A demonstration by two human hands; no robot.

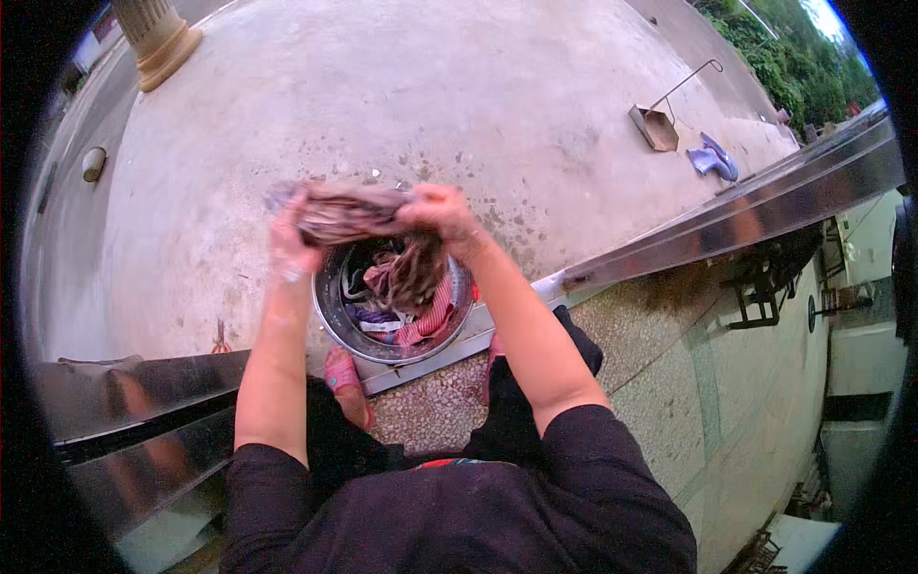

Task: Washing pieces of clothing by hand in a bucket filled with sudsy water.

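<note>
A dark brownish-pink wet-looking cloth (349, 214) is stretched between my two hands above a round metal basin (325, 304). My left hand (295, 234) grips its left end, blurred by motion. Its right end is bunched in my right hand (440, 215), and a loose part (417, 273) hangs down into the basin. Inside the basin lie more garments, among them a red-and-white striped cloth (430, 320) and a purple one (371, 314). What kind of garment I hold cannot be made out.
The basin stands at a metal door sill (421, 366) between my feet in pink sandals (342, 371). Ahead on the concrete are a long-handled dustpan (656, 128), lavender shoes (714, 159), a small pot (94, 164) and a column (153, 43). Orange-handled pliers (221, 344) lie near the left door panel (153, 397).
</note>
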